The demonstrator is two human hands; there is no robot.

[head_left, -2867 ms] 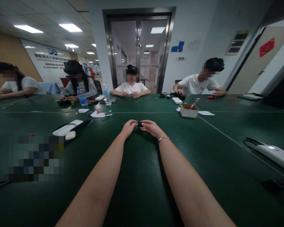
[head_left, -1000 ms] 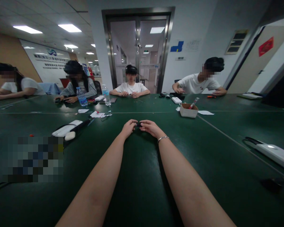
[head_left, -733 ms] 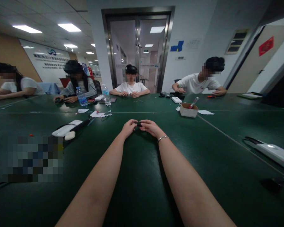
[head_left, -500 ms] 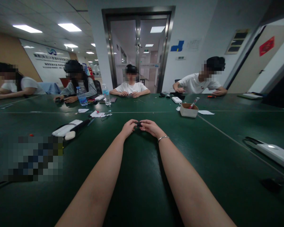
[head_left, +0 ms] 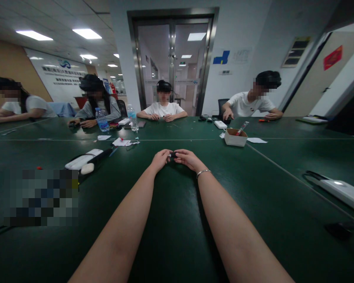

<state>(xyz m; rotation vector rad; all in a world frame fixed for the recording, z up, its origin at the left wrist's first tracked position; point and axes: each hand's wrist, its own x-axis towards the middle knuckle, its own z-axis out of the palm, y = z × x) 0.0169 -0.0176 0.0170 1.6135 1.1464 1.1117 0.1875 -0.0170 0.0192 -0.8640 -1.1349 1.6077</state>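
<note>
Though its ends are hidden and its kind is unclear, a small dark object [head_left: 173, 155] at twelve o'clock is pinched by both left hand [head_left: 160, 159] and right hand [head_left: 188, 158]; a white device [head_left: 343, 192] at two o'clock is cut off.

White rectangular ceiling panels [head_left: 87, 34] glare in otherwise dim light; the glossy dark green surface [head_left: 177, 220] gleams faintly, wide-angle distortion stretching the edges

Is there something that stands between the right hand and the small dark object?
Nothing visible stands between them: the right hand already holds the small dark object, together with the left hand. The open box and the paper scraps are well apart, off to either side.
</note>
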